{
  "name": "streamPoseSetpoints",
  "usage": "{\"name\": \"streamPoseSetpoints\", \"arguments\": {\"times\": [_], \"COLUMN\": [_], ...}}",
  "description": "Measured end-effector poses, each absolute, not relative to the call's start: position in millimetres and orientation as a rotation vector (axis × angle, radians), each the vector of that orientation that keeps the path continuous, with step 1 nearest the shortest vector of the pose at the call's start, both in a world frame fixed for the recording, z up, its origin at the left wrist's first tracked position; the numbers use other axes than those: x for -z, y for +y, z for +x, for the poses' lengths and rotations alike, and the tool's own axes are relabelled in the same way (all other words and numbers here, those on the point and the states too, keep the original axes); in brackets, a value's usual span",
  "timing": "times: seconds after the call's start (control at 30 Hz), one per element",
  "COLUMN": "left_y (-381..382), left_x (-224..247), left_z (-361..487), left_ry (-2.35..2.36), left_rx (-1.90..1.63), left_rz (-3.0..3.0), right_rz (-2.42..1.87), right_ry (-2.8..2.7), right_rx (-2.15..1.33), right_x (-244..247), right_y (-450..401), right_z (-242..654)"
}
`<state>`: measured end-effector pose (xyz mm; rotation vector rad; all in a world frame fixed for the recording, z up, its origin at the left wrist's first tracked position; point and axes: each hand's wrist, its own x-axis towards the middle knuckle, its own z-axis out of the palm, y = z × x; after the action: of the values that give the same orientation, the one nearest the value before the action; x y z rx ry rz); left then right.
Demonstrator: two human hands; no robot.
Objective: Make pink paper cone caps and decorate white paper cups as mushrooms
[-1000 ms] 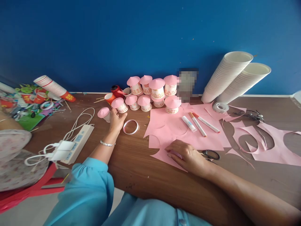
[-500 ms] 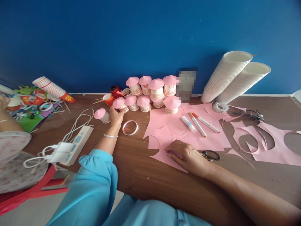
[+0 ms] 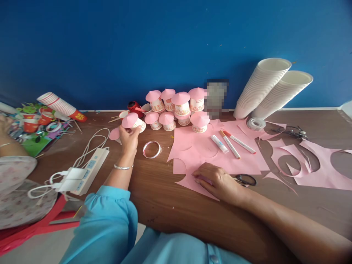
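My left hand (image 3: 129, 139) is closed around a small paper cup with a pink cone roof (image 3: 134, 122), held tilted to the right. A similar pink-roofed cup (image 3: 114, 135) stands by that hand, partly hidden behind it. To the right are several more decorated cups with pink cone roofs (image 3: 167, 120), some stacked in two levels. Palm down, my right hand (image 3: 216, 181) rests on pink paper (image 3: 192, 165), fingers loosely bent, thumb apart, nothing visible in it. Scissors (image 3: 246, 179) with black handles lie beside its wrist.
A roll of tape (image 3: 151, 149), a glue tube (image 3: 219, 143) and two markers (image 3: 231, 145) lie on the table. Tall stacks of white cups (image 3: 264, 88) stand at the right, near paper scraps (image 3: 316, 168). At the left are a power strip (image 3: 92, 170) and another person's arm (image 3: 8, 146).
My left hand has lifted the pink-roofed cup from the left end of the front row, moving it slightly left and tilting it. My right hand stays where it was.
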<state>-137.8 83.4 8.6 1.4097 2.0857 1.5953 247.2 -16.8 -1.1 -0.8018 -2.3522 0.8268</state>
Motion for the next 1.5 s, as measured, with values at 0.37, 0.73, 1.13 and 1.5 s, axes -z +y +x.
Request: {"name": "streamPoseSetpoints", "arguments": {"times": [0.37, 0.73, 1.13, 1.5], "left_y": [117.9, 128.3, 115.1, 93.6], "left_x": [-44.2, -33.2, -30.5, -39.5], "left_z": [-107.9, -109.1, -119.1, -120.2], "left_ry": [1.924, 1.794, 1.821, 1.703], "left_rx": [-1.617, -1.544, -1.533, -1.720], "left_rz": [1.440, 1.469, 1.533, 1.548], "right_rz": [-0.807, -0.799, -0.790, -0.797], "right_ry": [-2.354, -2.360, -2.353, -2.340], "right_rx": [-0.847, -0.844, -0.858, -0.865], "right_x": [2.2, -0.9, -0.2, 0.5], "right_y": [-17.8, -15.2, -15.1, -16.0], "right_z": [247.6, 246.3, 246.5, 246.5]}}
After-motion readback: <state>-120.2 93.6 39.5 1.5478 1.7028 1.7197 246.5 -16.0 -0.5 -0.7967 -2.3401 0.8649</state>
